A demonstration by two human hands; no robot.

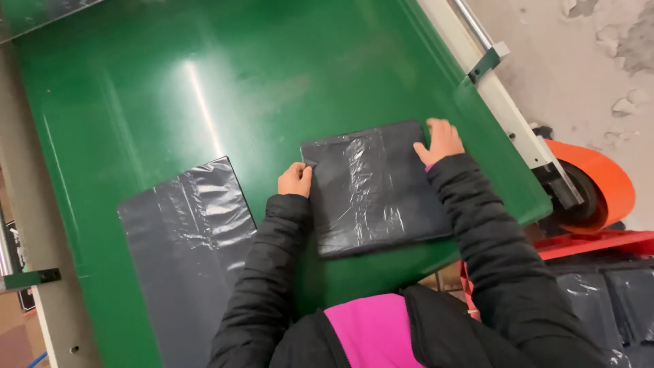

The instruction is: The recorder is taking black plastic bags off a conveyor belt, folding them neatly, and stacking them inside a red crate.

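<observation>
Flanking folded bag stack (371, 191) edges: hands.

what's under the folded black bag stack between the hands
The folded black bag stack lies flat on the green belt, which shows all around it. The left hand and right hand press its edges. Anything directly beneath the stack is covered.

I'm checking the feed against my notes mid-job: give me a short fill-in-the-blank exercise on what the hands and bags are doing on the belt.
1. The folded stack of black plastic bags lies on a belt coloured ____.
2. The right hand rests flat on the stack's far ____ corner.
3. The left hand touches the stack's ____ edge.
4. A second, flatter black bag lies to the ____ of the stack.

Missing words: green; right; left; left
</observation>
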